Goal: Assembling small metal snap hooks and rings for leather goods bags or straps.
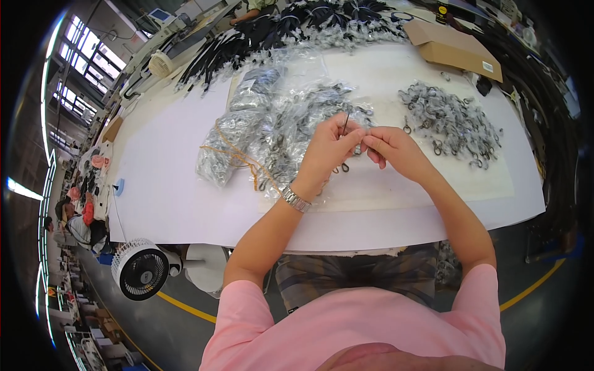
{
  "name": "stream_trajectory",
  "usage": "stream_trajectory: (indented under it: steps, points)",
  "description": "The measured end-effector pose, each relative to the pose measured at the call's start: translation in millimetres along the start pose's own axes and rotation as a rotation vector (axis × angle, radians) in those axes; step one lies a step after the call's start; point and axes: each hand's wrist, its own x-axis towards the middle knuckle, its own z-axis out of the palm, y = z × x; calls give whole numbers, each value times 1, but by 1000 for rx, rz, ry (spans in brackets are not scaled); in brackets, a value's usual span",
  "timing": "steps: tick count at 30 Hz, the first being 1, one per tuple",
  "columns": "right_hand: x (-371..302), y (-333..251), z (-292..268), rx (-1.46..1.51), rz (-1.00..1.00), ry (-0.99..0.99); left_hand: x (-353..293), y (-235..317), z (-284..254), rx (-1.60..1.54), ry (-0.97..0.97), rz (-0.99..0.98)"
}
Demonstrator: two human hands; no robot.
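Note:
My left hand (334, 141) is closed, with a thin dark pointed tool (346, 123) sticking up between thumb and fingers; its kind is hard to make out. Fingertips pinched, my right hand (391, 146) meets the left one over the table. Whatever lies between the fingertips is too small to name. Under and behind my left hand spreads a heap of small metal hooks in clear plastic (297, 117). To the right of my hands lies a loose pile of plastic-wrapped metal hooks (451, 123).
Filled clear bags (226, 145) with orange string (238, 154) lie left on the white table (167, 161). Black straps (247, 46) cover the far side, where another person's hand shows. A cardboard box (455, 46) stands far right. A fan (142, 269) is by the near left edge.

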Motion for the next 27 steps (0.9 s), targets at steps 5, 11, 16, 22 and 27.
stream_trajectory:
  steps: [5,11,16,22,27]
  points:
    - [0,9,-21,873,303,-383,-1,5,1,99,-68,132]
    - [5,37,-15,1291,423,-601,-7,15,-1,351,-99,266]
    - [8,47,-9,1373,461,-562,-6,16,-4,366,-138,254]
    - [6,28,-5,826,380,-189,1,4,2,516,-45,250]
    - [7,26,14,439,104,-3,6,-19,0,486,129,184]
